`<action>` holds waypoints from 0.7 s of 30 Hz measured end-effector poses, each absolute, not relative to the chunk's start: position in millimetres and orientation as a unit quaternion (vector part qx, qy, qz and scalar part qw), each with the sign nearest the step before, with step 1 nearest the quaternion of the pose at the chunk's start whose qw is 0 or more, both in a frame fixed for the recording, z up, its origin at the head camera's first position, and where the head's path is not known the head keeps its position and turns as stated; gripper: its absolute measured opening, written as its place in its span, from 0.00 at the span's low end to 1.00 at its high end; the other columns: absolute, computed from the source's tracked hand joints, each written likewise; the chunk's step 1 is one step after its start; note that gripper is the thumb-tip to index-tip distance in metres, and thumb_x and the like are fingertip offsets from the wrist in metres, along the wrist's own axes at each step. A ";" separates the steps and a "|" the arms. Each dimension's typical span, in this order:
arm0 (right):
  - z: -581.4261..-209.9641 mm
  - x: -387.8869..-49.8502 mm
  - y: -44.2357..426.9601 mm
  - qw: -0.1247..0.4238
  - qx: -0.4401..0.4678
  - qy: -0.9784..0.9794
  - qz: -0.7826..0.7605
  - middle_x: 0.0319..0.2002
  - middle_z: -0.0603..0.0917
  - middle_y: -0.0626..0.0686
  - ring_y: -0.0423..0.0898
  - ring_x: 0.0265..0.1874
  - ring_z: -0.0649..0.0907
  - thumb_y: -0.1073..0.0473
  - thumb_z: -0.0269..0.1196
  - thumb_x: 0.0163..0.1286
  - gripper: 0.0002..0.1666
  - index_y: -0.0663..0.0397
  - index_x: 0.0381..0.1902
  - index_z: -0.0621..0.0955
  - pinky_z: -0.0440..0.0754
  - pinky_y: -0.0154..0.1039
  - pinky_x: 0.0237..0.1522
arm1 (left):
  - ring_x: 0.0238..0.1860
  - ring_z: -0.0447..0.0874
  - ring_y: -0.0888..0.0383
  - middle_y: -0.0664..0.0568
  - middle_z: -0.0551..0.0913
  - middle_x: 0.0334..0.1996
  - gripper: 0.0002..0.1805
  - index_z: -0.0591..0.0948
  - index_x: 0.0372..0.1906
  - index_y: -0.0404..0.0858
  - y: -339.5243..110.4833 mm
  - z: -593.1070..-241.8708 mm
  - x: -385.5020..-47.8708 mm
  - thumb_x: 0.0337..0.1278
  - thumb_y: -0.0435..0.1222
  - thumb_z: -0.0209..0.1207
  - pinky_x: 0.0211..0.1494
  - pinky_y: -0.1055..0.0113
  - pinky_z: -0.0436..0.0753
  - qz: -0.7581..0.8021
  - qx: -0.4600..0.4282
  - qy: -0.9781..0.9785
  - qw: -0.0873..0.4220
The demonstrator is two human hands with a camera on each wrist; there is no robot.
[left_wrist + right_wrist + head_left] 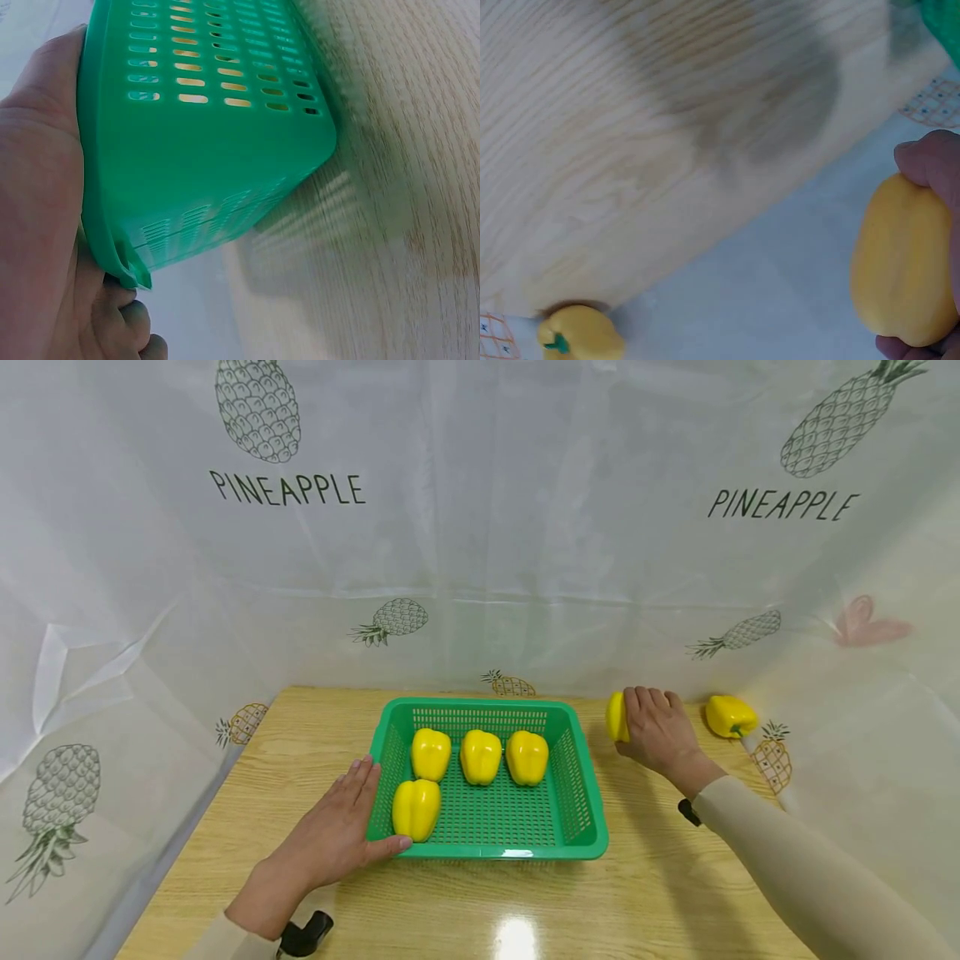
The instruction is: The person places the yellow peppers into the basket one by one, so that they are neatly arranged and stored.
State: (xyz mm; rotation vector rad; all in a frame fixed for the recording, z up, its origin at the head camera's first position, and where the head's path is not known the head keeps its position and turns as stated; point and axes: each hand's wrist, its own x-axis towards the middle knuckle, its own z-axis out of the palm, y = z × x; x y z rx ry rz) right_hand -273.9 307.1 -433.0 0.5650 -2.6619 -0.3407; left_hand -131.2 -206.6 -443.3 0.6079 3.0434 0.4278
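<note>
A green plastic basket point(495, 852) stands on the wooden table with several yellow bell peppers inside, three in a back row and one at the front left. My left hand point(330, 827) rests on the basket's left rim, fingers straight along the side and thumb at the front corner. In the left wrist view the palm lies against the basket wall point(202, 150). To the right of the basket, my right hand point(660, 731) grips a yellow bell pepper point(904, 262) above the table, fingers round one side. Another yellow bell pepper point(731, 717) lies on its side at the back right, green stem showing.
The wooden table point(270, 760) ends at the back against a pale sheet point(525, 543) printed with pineapples, which also hangs along both sides. The second loose pepper sits close to the right-hand sheet.
</note>
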 end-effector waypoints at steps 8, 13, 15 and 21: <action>-409.2 -265.4 287.0 0.229 0.229 -0.936 -0.136 0.48 0.81 0.66 0.64 0.51 0.82 0.39 0.81 0.50 0.53 0.70 0.58 0.70 0.81 0.61 0.58 | 0.84 0.52 0.35 0.30 0.52 0.83 0.67 0.55 0.82 0.24 -206.2 -442.2 -131.4 0.62 0.77 0.52 0.82 0.39 0.61 0.141 0.190 0.971 0.010; -397.5 -260.1 271.9 0.251 0.249 -0.923 -0.150 0.45 0.81 0.64 0.63 0.48 0.83 0.38 0.80 0.50 0.51 0.70 0.57 0.72 0.83 0.59 0.56 | 0.84 0.52 0.35 0.30 0.52 0.83 0.67 0.55 0.82 0.24 -206.1 -443.0 -131.8 0.62 0.77 0.51 0.82 0.39 0.61 0.142 0.192 0.971 0.009; -393.1 -257.8 264.8 0.255 0.257 -0.919 -0.157 0.45 0.82 0.64 0.62 0.47 0.84 0.37 0.80 0.50 0.52 0.70 0.56 0.72 0.83 0.58 0.55 | 0.84 0.52 0.35 0.30 0.52 0.83 0.67 0.54 0.82 0.24 -206.3 -443.4 -131.9 0.62 0.77 0.51 0.83 0.39 0.61 0.143 0.192 0.971 0.008; -381.7 -249.5 239.4 0.249 0.276 -0.912 -0.174 0.46 0.82 0.64 0.62 0.47 0.84 0.31 0.78 0.51 0.57 0.71 0.59 0.72 0.84 0.56 0.56 | 0.84 0.52 0.35 0.29 0.52 0.83 0.66 0.54 0.82 0.24 -207.6 -444.7 -132.1 0.62 0.76 0.53 0.82 0.38 0.62 0.144 0.190 0.971 0.006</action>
